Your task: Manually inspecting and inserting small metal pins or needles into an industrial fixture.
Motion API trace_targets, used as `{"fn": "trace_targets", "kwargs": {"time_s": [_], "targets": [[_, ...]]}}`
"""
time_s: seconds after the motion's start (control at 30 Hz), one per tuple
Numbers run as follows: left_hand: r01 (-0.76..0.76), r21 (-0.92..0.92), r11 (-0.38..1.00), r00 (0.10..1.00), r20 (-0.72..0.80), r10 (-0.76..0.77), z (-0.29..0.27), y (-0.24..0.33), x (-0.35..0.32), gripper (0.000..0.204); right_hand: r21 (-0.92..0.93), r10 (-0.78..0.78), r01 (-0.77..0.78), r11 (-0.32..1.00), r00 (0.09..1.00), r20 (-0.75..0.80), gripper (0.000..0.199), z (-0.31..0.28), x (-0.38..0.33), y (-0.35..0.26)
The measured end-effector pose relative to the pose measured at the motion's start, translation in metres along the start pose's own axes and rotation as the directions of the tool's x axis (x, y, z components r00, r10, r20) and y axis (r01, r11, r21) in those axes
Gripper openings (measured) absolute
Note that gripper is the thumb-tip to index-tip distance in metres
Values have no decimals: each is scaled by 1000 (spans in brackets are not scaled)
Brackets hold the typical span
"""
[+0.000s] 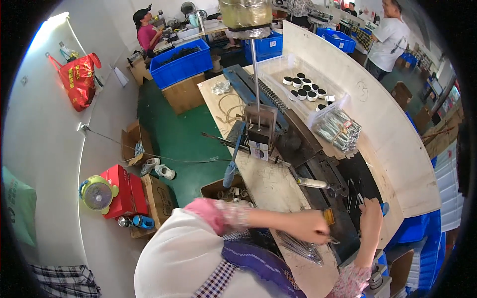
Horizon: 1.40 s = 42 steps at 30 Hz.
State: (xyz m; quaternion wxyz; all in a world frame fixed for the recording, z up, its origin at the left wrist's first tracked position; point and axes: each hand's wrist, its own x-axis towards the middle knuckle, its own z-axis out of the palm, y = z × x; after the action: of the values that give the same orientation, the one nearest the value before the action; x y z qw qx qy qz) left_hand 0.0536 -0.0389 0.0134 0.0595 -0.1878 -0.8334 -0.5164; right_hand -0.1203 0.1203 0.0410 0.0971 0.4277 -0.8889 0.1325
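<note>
The person worked at the near end of a pale, flat wooden worktop point(280, 186). The left hand point(317, 227) was beside a long, dark metal machine bed point(343, 238), its fingers curled inward; whether they pinched anything could not be told, although a slender, shiny tip showed just beside them. A loose pile of thin, silver metal rods point(300, 248) lay near that hand, toward the worktop's near edge.

The right hand point(371, 208) was bent over a dark, flat sheet point(365, 171) near the worktop's right edge. Its fingertips reached slim, silver metal pieces point(352, 198) there; a firm pinch could not be confirmed.

As judged, sound handling required that each piece be separated singly and taken near one end, since slender metal was likely to cross and snag. Rods aligned in one direction were easier to grasp. Knuckles needed clearance from the small, yellow block point(329, 216) beside the left hand and from the light-coloured, cylindrical handle point(312, 183) farther up the machine bed.
</note>
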Motion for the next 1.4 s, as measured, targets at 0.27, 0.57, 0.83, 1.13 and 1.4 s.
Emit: {"fn": "trace_targets", "kwargs": {"time_s": [0.27, 0.57, 0.83, 1.13, 1.4], "targets": [[157, 286, 945, 987, -1, -164, 35, -33, 105, 24, 395, 77, -115, 911, 991, 109, 20, -44, -57, 4], [-197, 806, 558, 979, 138, 147, 10, -15, 100, 10, 324, -106, 137, 936, 988, -112, 14, -15, -50, 9], [-142, 926, 350, 846, -71, 529, -51, 1, 70, 6, 523, -47, 188, 831, 962, -270, 20, 0, -16, -17], [281, -449, 848, 744, -456, -489, 29, -49, -23, 17, 562, -97, 204, 801, 972, -213, 11, 29, 4, -14], [171, -835, -522, 965, 249, -82, -47, -45, 5, 49, 430, -110, 182, 884, 976, -187, 7, 29, -2, -24]]}}
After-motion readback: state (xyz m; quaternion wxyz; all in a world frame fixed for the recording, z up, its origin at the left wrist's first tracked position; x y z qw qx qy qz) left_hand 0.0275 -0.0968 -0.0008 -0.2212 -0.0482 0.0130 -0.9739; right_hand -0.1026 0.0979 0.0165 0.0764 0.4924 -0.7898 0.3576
